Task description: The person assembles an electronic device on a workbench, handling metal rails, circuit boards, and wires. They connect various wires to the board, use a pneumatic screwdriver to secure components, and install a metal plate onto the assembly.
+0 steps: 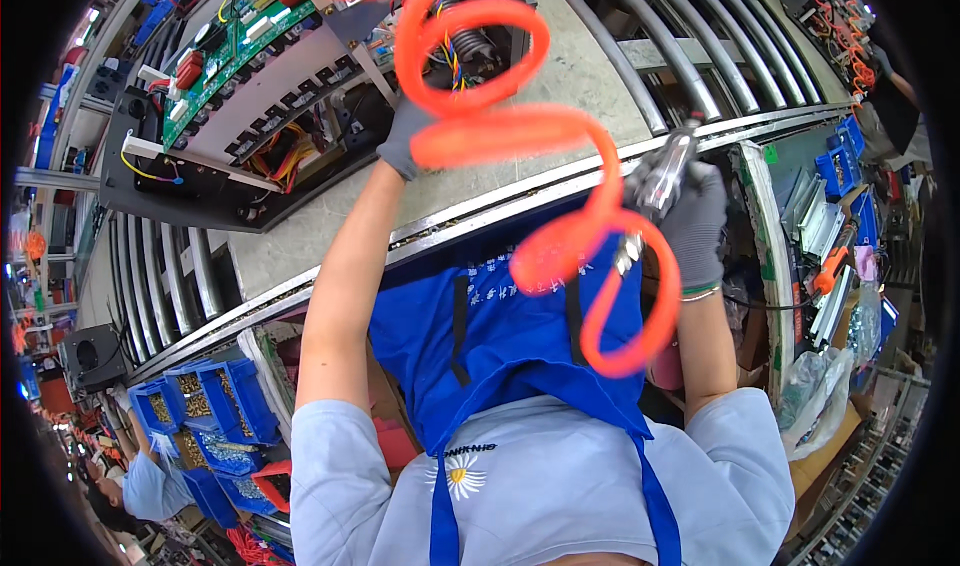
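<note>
By the black machine (280, 106) was the left hand (402, 138) (I couldn't tell its fingers' hold); right of it, the right hand (699, 224) gripped a silver tool (667, 173).

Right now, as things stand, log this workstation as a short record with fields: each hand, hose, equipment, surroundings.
Left hand: gray-gloved hand at the open black casing, partly hidden; grip cannot be told
Right hand: gray-gloved hand closed around a silver handheld tool
Hose: orange coiled hose, blurred, looping in front of the left hand and the blue apron
Equipment: green circuit board in the casing
Surroundings: metal rollers; blue bins of small parts
</note>
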A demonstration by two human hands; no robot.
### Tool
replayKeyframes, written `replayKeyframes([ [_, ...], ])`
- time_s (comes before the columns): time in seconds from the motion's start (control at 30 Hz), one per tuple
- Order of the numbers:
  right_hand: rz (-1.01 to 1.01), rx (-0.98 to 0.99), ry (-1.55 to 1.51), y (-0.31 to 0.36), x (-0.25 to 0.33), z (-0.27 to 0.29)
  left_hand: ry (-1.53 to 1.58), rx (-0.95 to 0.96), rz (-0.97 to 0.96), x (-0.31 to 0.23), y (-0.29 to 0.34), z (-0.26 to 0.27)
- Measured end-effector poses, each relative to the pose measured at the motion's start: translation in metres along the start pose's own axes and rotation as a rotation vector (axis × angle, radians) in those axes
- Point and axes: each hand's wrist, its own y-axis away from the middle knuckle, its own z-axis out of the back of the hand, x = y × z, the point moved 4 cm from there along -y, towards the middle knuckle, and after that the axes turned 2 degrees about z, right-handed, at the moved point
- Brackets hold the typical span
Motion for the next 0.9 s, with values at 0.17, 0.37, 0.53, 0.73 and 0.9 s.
replayKeyframes([
  [0.17, -0.554, 0.262, -0.244, 0.008, -0.064, 0.007, -0.077, -0.061, 0.233, -0.044, -0.004, -0.012],
  [0.37, -0.476, 0.442, 0.405, 0.038, -0.066, -0.026, 0.152, -0.04, 0.294, -0.053, 0.004, -0.015],
  [0.53, -0.48, 0.449, 0.492, 0.028, -0.08, -0.02, -0.088, -0.094, 0.145, -0.07, 0.004, -0.018],
  [0.73, -0.517, 0.415, 0.434, 0.037, -0.07, -0.037, -0.06, -0.062, 0.215, -0.051, 0.0, -0.014],
  [0.9, -0.532, 0.41, 0.442, 0.036, -0.07, -0.035, -0.004, -0.06, 0.23, -0.055, 0.0, -0.016],
])
